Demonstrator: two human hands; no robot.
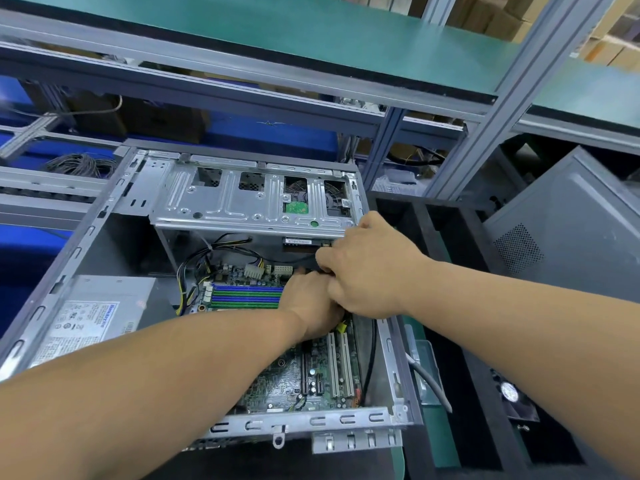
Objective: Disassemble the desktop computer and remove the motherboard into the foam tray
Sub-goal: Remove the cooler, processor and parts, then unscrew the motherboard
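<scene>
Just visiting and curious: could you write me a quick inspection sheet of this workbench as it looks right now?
Surface: green bench mat, mostly covered.
Job's things: open grey metal computer case; green motherboard still inside; black foam tray at right.
Clutter: grey metal side panel; small black fan.
Hands: left hand and right hand both inside the case, fingers hidden.
Cables: black and yellow wire bundle; grey cable.
Surroundings: aluminium frame shelf; cardboard boxes.

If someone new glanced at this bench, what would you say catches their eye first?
Two bare arms meet mid-frame, the left hand and right hand bunched over the green motherboard in the open computer case. Behind them sits a silver drive cage, with the labelled power supply at left.
</scene>
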